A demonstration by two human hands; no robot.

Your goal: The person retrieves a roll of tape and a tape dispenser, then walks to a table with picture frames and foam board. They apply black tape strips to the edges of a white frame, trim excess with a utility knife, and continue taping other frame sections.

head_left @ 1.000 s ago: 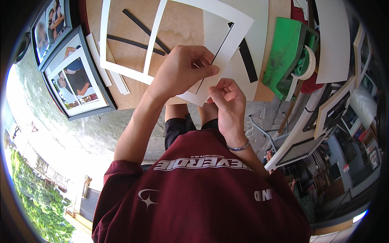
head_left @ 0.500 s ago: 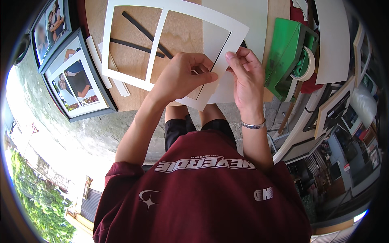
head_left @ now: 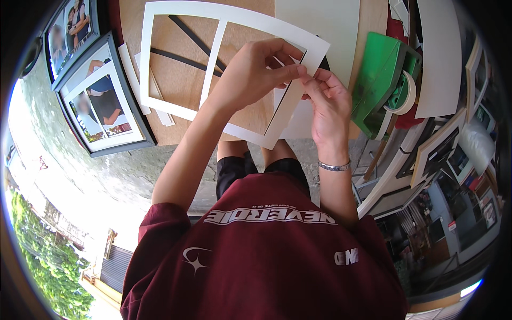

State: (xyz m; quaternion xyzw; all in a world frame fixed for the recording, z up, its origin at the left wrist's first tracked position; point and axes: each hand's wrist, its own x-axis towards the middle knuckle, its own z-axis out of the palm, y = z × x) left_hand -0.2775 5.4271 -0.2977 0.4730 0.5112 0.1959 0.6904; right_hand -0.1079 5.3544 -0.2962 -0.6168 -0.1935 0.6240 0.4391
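A white two-window photo mat (head_left: 146,58) is held up at a tilt over the wooden table. My left hand (head_left: 250,77) reaches across its right window, closed on the right border with the thumb near the outer edge and the fingers inside the opening. A thin black line (head_left: 280,106) runs along that window's inner edge. At the same border, my right hand (head_left: 329,104) pinches the outer edge, its thumb close to my left thumb; some of its fingertips are hidden. Through the windows show two black strips, one slanting (head_left: 193,36) and one flatter (head_left: 176,57).
A green tape dispenser (head_left: 376,80) with a cream roll (head_left: 406,93) stands at right, beside a white board (head_left: 440,64). Two framed photo displays, one nearer (head_left: 140,130) and one farther (head_left: 96,18), lie at left by white offcut strips (head_left: 132,80). Pale board (head_left: 330,21) covers part of the wooden table (head_left: 130,16).
My left hand has slid up and right along the mat's right border, close to my right hand. The mat has shifted slightly down and right, covering more of the black strips.
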